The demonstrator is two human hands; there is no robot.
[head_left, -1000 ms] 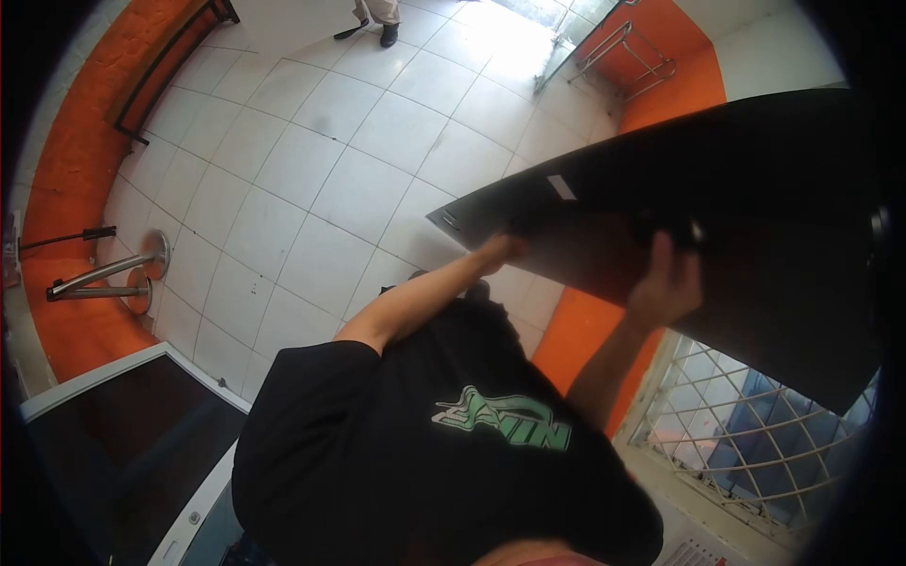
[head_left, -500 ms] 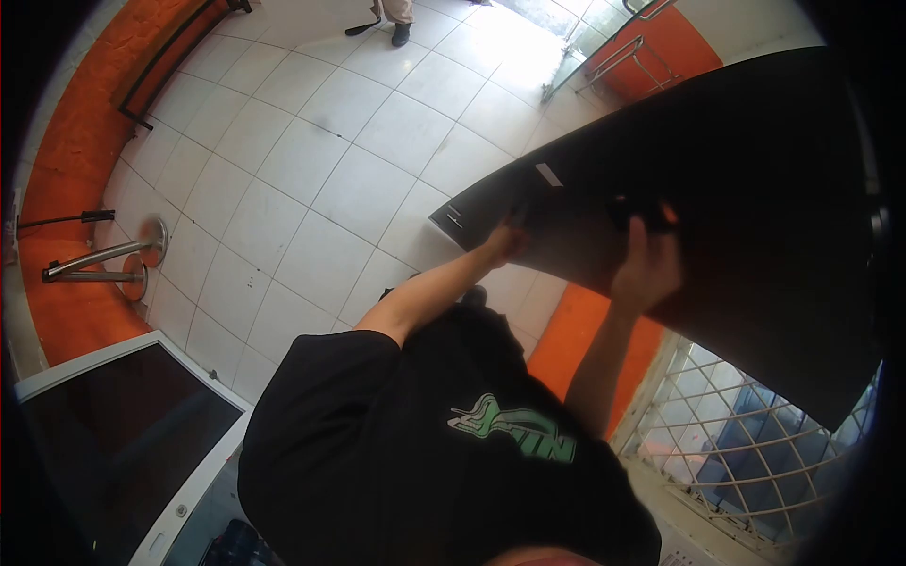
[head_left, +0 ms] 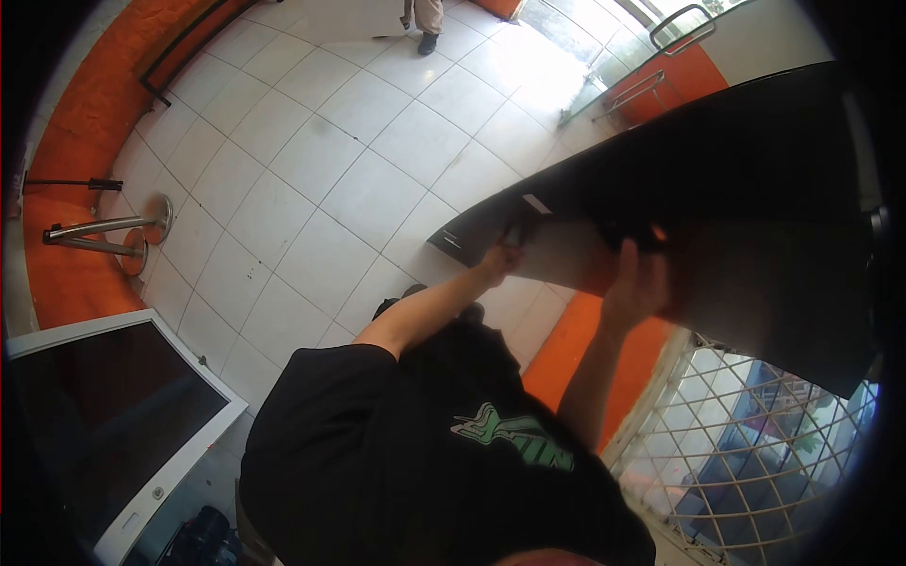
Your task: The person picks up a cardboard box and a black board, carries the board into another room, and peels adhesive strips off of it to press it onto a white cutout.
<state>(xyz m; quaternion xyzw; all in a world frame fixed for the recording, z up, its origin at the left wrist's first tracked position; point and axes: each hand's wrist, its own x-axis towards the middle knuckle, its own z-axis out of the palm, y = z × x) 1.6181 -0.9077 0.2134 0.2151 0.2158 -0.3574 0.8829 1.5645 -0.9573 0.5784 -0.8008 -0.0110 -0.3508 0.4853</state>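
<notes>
A large glossy black panel (head_left: pixel 755 198) fills the right of the view, tilted, its narrow corner pointing left over the floor tiles. My left hand (head_left: pixel 501 260) is closed near that corner, at the lower edge; whatever its fingers hold is too dark to make out. My right hand (head_left: pixel 637 291) is raised with fingers stretched upward against the panel's dark face, where a reddish reflection shows beside the fingertips. A small pale label (head_left: pixel 537 204) sits near the panel's upper edge.
A white-framed dark door (head_left: pixel 142 406) stands at lower left. Metal posts with round bases (head_left: pixel 142 222) are by the orange wall (head_left: pixel 90 132). A lattice grille (head_left: pixel 746 453) is at lower right. Another person's legs (head_left: pixel 427 21) show at the top, near a pale flat sheet (head_left: pixel 340 17).
The view has shifted slightly. The panel's lower right corner sits higher, and both hands remain at the panel. A pale sheet has come into view beside the other person.
</notes>
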